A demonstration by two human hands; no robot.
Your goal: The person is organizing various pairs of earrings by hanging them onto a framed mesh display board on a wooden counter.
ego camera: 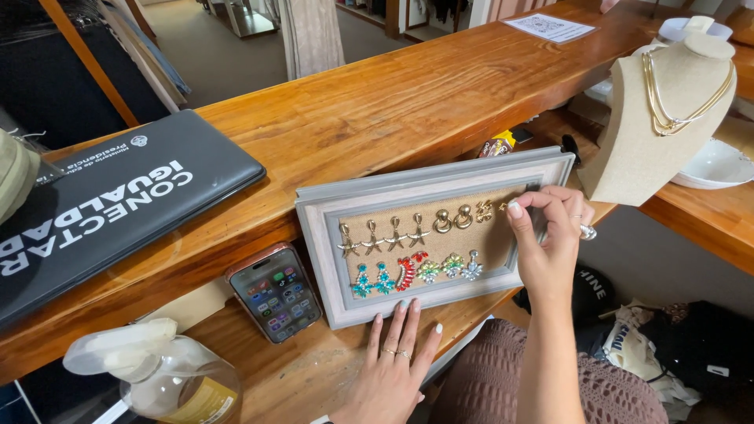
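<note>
Your right hand [550, 235] pinches a tiny gold earring [504, 206] at the frame's [318, 235] top right; your left hand [397, 353], fingers spread flat, steadies it on the table [377, 110]. It looks light and delicate: grip its edges.

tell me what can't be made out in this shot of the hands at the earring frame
Head view, the only one:
- Small gold earring at the right hand: too small, and fingertips hide part of it.
- Right end of the grey wooden frame with burlap backing: behind that hand.
- Left hand: wrist cut by the bottom edge.
- Clear spray bottle: base cut by the bottom edge.
- White bowl: partly behind the beige necklace bust.
</note>
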